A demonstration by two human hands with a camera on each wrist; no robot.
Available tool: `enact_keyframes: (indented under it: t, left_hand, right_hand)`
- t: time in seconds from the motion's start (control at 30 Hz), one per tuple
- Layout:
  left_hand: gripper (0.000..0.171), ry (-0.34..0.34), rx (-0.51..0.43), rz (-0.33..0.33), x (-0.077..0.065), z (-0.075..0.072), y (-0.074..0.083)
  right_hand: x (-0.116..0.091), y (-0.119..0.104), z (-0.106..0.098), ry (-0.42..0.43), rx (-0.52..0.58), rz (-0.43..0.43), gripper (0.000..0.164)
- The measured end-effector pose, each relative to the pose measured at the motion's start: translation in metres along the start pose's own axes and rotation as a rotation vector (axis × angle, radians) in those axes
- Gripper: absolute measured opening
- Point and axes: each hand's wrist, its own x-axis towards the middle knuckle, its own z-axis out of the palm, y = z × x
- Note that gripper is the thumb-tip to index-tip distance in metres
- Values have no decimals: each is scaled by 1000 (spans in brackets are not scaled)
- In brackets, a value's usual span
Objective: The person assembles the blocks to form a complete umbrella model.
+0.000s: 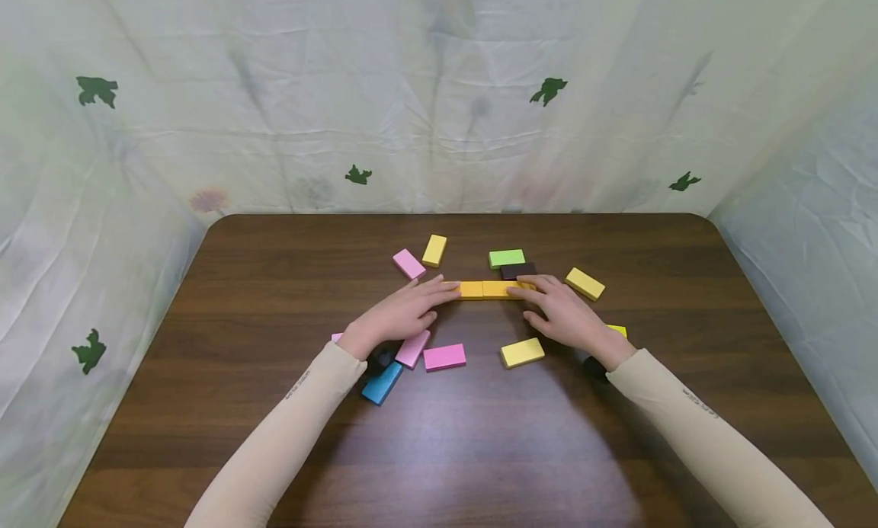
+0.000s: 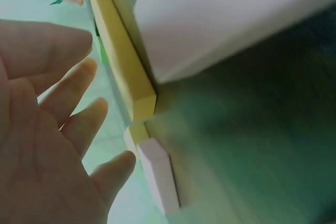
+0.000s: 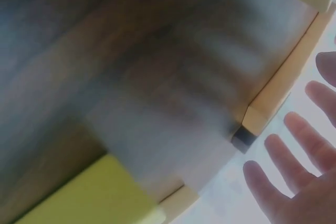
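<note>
Head view: orange blocks (image 1: 499, 289) lie end to end in a straight row on the counter (image 1: 480, 452), a thin seam visible between two of them; the left hand (image 1: 401, 312) is at one end, the right hand (image 1: 565, 315) at the other. Likely fault: uneven pressure from the two ends could skew the row or kick it out at the seam. The right fingers also sit close to the dark block (image 1: 517, 271) and could knock it; a low left wrist could shove the pink block (image 1: 413, 350) or blue block (image 1: 382, 383) beneath it. Grip, both sides: fingers extended, nothing clasped; fingertips overlap the row's ends, firmness of contact unclear. Left wrist view: fingers loosely spread with gaps, palm bare, tips alongside the row. Contact not confirmed; a light touch might slip off the end. Right wrist view: fingers again straight and fanned, holding nothing, tips just beside the row. Reaching lower could catch the dark block near its end.
</note>
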Motion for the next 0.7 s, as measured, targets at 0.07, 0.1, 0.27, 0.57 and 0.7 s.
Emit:
enact_keyframes:
  t: [0.07,0.1,0.27,0.57,0.7]
  left_hand:
    - [49,-4,-8,3,-6,-2,1]
    - [48,-6,-15,5,-8,-3,1]
    - [45,-38,-48,8,-24,-1,6]
    - [40,-17,-58,117,-46,8,18]
    - [40,-10,-26,168,-52,12,22]
  right_hand:
    - [-2,2,0,9,7,-6,46]
    - [-2,2,-1,9,8,-8,46]
    - [-4,5,0,-6,8,-14,46]
    - [-4,6,1,-14,15,-19,46]
    - [-3,6,2,-13,18,-19,47]
